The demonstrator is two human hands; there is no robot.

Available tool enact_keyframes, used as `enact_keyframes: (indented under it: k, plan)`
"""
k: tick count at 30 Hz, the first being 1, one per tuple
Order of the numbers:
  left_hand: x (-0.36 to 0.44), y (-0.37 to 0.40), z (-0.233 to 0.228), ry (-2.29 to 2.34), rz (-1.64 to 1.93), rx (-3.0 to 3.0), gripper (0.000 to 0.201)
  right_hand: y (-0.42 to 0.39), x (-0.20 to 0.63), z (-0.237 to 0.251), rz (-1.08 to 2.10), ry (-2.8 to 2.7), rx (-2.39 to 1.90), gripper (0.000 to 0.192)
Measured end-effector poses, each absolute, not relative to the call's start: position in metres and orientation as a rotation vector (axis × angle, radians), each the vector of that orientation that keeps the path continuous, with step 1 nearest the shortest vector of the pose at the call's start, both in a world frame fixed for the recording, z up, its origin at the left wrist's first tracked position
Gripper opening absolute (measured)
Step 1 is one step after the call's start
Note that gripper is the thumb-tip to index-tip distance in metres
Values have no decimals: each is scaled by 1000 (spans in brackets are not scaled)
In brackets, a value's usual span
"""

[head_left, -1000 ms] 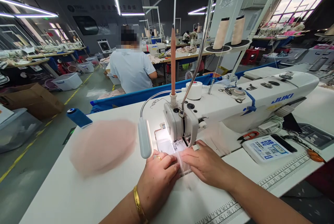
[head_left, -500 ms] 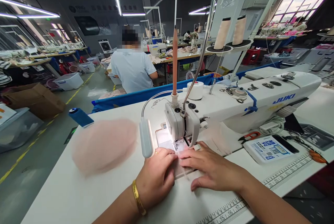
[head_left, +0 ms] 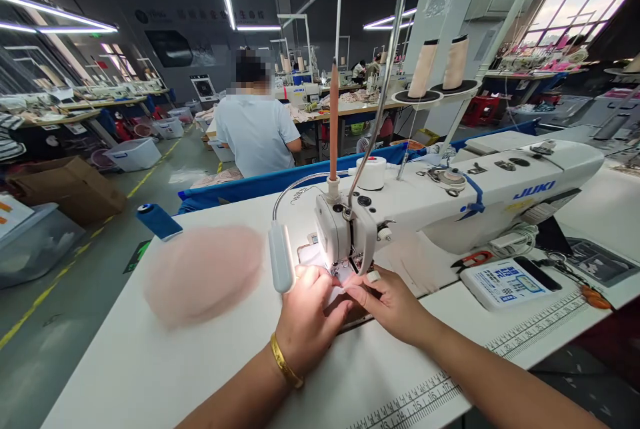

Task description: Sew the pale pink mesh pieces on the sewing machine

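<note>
Right below the needle area of a white sewing machine (head_left: 336, 229), both hands are at a small pale piece of fabric (head_left: 335, 294). My left hand (head_left: 309, 309), with a gold bangle at the wrist, has its fingers on the fabric and the thumb bent in towards it. From the other side, my right hand (head_left: 393, 302) pinches the fabric's edge between thumb and fingers; a pale band circles one finger. The fingertips partly cover the fabric and the presser foot. A lit lamp (head_left: 281, 259) stands just left of the machine head.
Sheer pink fabric (head_left: 205, 276) lies on the table's left, near a blue thread cone (head_left: 159, 221). To the right are red-handled snips (head_left: 473, 261), a white box (head_left: 505, 284) and a printed ruler (head_left: 410, 402). A person (head_left: 255, 129) sits beyond the blue cloth trough (head_left: 235, 190).
My right hand has gone from flat, spread fingers to a pinch on the fabric. The left thumb has moved out to the right, and the fabric's edge is now lifted between the hands.
</note>
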State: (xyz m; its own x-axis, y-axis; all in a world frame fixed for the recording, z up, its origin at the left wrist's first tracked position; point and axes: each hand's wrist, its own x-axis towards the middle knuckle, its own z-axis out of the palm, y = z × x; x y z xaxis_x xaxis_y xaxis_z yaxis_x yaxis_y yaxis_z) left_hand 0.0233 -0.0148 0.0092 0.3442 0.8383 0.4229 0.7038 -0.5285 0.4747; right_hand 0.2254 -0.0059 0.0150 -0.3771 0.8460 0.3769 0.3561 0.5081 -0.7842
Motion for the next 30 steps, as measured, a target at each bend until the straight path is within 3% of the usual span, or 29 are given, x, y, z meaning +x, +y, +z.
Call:
enact_keyframes:
  k: [2, 5, 12, 30]
  plan:
    - [23, -16, 12, 1375, 1039, 2424, 5, -7, 225, 16, 746, -1971, -972, 28]
    - [21, -18, 17, 1261, 1103, 2483, 16, -8, 231, 16, 618, -2078, -895, 28]
    - [16, -34, 15, 1018, 878, 2779, 27, -11, 249, 13, 366, -2572, -743, 22]
    - [13, -18, 9, 1136, 784, 2854, 27, 1, 244, -1, 91, -2542, -969, 23]
